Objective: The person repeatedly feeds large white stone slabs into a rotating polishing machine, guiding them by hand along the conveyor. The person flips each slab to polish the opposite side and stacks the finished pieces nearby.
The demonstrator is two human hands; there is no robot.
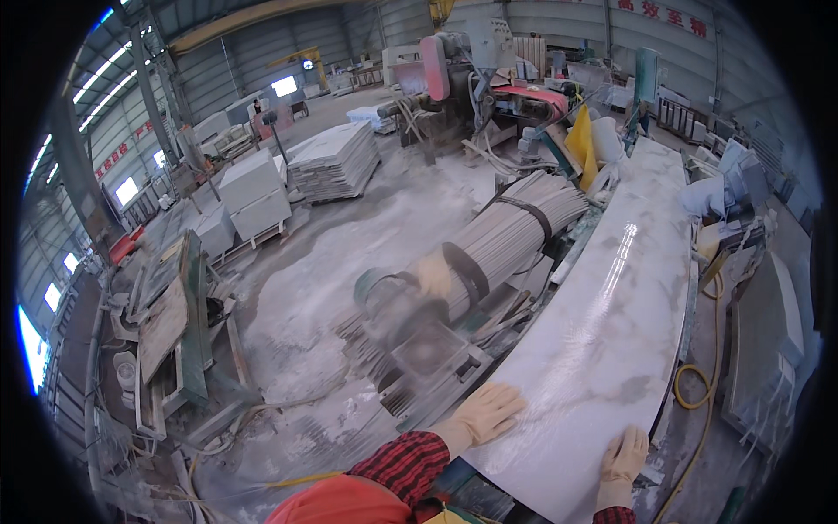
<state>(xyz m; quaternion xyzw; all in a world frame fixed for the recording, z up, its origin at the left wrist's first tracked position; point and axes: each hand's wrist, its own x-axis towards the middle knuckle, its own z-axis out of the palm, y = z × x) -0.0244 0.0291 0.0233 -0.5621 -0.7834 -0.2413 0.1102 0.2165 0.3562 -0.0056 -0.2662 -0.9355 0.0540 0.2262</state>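
Note:
A long polished white marble slab [611,288] runs from the lower middle up to the right. My left hand [489,412], in a pale glove with a red checked sleeve, lies flat on the slab's near left edge. Also gloved, my right hand [625,456] presses flat on the slab's near right corner. Neither hand holds anything. Just left of my left hand stands a dusty handheld cutting machine [410,327] on a bundle of thin stone strips [515,231] bound with black straps.
A large stone-cutting machine [471,74] stands at the back. Stacks of stone slabs [336,162] and blocks [253,192] sit on the dusty floor at left. A yellow hose [698,384] trails along the slab's right side. Scrap frames [175,323] lie at left.

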